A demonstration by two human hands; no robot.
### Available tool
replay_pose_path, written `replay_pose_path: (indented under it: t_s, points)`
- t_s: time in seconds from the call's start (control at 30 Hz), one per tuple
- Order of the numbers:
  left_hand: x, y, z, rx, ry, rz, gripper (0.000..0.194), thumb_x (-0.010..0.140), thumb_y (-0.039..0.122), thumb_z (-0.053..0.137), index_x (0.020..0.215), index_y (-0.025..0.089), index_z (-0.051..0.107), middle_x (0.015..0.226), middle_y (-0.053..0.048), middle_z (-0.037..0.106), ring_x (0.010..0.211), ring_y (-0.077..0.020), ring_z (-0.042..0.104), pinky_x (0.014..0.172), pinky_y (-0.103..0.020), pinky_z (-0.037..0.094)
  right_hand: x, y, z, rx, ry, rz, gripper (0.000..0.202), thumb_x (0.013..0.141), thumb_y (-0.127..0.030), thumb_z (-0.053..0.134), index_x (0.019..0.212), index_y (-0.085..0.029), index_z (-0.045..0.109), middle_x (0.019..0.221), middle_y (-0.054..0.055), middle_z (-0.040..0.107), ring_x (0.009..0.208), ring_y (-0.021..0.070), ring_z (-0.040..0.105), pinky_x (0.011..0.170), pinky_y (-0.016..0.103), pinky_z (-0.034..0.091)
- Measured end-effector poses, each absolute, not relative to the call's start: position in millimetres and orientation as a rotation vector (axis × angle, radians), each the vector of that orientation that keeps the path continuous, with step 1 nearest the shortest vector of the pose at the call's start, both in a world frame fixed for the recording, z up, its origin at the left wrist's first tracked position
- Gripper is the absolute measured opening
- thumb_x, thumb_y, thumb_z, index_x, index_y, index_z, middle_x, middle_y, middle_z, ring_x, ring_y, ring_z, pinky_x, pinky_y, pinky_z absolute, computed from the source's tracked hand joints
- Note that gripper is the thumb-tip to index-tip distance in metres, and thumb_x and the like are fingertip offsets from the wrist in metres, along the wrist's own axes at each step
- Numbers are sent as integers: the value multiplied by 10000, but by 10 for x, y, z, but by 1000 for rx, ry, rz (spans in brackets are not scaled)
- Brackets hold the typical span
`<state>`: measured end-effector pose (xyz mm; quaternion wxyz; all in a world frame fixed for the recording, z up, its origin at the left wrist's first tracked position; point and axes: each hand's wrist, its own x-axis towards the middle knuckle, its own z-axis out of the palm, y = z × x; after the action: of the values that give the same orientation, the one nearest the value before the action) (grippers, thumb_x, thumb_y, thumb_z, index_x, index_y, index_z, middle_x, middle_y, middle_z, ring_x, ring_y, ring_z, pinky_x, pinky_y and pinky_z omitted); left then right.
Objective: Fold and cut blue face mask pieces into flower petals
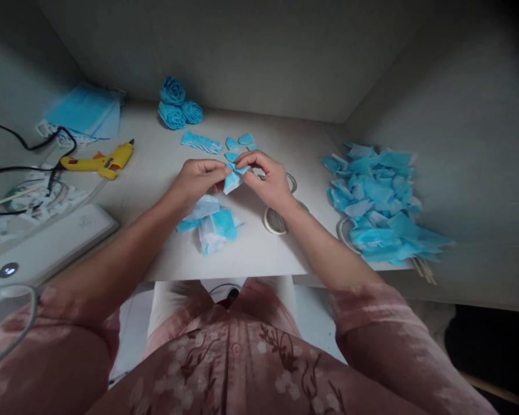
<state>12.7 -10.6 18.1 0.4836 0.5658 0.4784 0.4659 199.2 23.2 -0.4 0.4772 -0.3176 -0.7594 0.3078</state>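
Note:
Between my hands is a small blue and white fabric piece [232, 182], pinched at its upper part. My left hand [200, 177] holds its left side with thumb and forefinger pressed together. My right hand [267, 176] grips the upper right side, fingers bent over it. Small cut blue pieces [245, 139] lie just beyond my fingers, and a row of overlapping blue pieces [201, 143] lies to their left. Nearer to me, crumpled blue and white pieces [217, 229] rest on the table [251, 253]. Rolls of tape [274, 222] lie partly under my right wrist.
Three blue fabric roses [172, 115] stand at the back. On the left are stacked blue masks [84, 109], a yellow glue gun [99, 161] with a black cord, white scraps [12, 227] and a white power bank [54, 242]. A large blue fabric pile [376, 196] covers the right side, sticks [424, 271] beneath.

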Motion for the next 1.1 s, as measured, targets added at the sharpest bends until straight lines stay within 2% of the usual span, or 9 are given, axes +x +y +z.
replay_pose_path:
  t_s: [0.2,0.4,0.5,0.6,0.73,0.83,0.93,1.1]
  points:
    - [145,-123,199,1366,1165,1155,318,789,414,757,617,170,645,554,9,567,547,-103,485,576,-247,378,1995,222,-4,-761,-1864,738,128,796,-194,546,850,-226,657,991,40,745,981,190,672,977,375,514]
    - [137,-94,142,1349,1164,1178,356,730,498,809,683,168,684,527,20,556,509,-98,470,525,-234,370,1988,218,-11,-722,-1906,686,155,798,-161,541,859,-230,666,981,34,745,995,199,674,1003,394,503]
    - [128,-81,126,1348,1167,1190,332,732,476,808,670,173,686,507,26,547,489,-93,464,505,-228,371,2004,214,-7,-707,-1953,677,138,831,-177,554,865,-236,674,995,33,747,1033,209,674,1037,406,490]
    - [127,-85,150,1345,1196,1203,240,762,391,763,679,175,700,501,26,550,488,-96,476,503,-225,375,2034,211,9,-655,-1945,798,129,917,-305,592,930,-232,699,1048,49,749,1055,212,681,1032,394,496]
    - [135,-102,194,1360,1225,1226,199,778,327,717,653,175,687,504,20,560,484,-94,483,506,-226,376,2055,219,37,-721,-1781,1002,372,958,-574,592,1120,-257,699,1114,40,733,1092,203,675,1009,360,512]
    - [142,-106,199,1375,1242,1232,202,779,326,722,646,178,685,505,21,557,495,-95,485,511,-225,380,2038,234,38,-855,-1763,1042,448,926,-666,584,958,-240,721,951,15,697,968,188,653,901,333,522]
    - [146,-106,190,1380,1240,1243,205,776,321,727,637,177,684,507,22,553,501,-94,473,511,-224,375,2014,250,20,-891,-1769,1103,423,866,-629,673,787,-214,666,778,-10,608,792,149,568,766,292,476]
    - [144,-115,194,1393,1226,1247,221,785,305,720,610,178,679,512,20,546,514,-96,457,513,-228,362,2003,265,-6,-869,-1787,1173,323,810,-511,727,779,-200,641,743,-23,568,730,122,474,701,274,387]
